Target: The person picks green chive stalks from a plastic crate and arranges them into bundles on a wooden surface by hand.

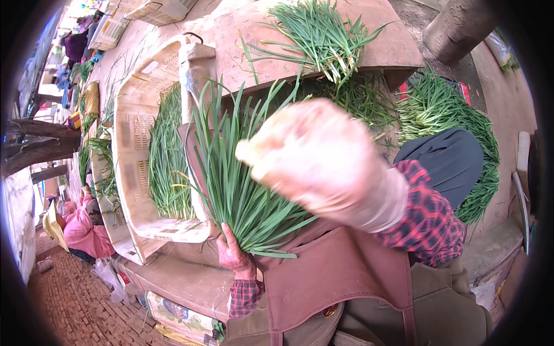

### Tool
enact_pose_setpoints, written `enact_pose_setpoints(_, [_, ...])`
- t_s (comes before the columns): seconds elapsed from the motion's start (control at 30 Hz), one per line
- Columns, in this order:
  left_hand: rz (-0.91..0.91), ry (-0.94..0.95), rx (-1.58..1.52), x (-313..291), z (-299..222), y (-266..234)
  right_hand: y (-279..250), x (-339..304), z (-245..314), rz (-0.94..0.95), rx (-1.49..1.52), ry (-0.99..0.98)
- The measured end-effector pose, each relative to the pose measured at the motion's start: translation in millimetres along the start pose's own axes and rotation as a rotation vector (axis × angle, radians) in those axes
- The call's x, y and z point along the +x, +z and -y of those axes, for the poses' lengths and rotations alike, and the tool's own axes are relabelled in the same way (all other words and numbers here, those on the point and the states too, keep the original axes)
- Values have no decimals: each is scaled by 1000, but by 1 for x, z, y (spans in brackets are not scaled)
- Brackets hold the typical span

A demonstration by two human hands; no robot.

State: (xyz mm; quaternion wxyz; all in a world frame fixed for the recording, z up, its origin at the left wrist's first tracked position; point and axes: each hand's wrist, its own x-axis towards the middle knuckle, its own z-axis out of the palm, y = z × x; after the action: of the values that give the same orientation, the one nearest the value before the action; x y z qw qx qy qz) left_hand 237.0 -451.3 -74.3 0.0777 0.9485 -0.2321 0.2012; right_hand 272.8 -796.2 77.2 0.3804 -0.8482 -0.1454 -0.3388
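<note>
My left hand (235,254) is closed round the lower end of a fanned bunch of garlic chives (231,167), whose long flat green leaves spread up and away over my lap. My right hand (314,155), smeared by motion, is raised in front of the bunch and covers its right side. Its fingers look curled in, but whatever they might hold cannot be made out. A brown apron (340,268) covers my lap beneath the bunch.
A white plastic crate (130,130) with more chives (171,155) stands left. Loose chives (323,37) lie on a low wooden table (381,34) ahead. A large pile (485,150) sits right, beside my knee. A person in pink (86,228) is far left; a tree trunk (459,29) stands far right.
</note>
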Motion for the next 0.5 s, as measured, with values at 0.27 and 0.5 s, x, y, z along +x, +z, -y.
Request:
enact_pose_setpoints(0.27, [4,-23,-2,-2,-5,-4,62,-52,-35,272,-199,108])
enact_pose_setpoints(0.5, [79,-48,4,-6,0,-4,76,-41,-43,412,-85,107])
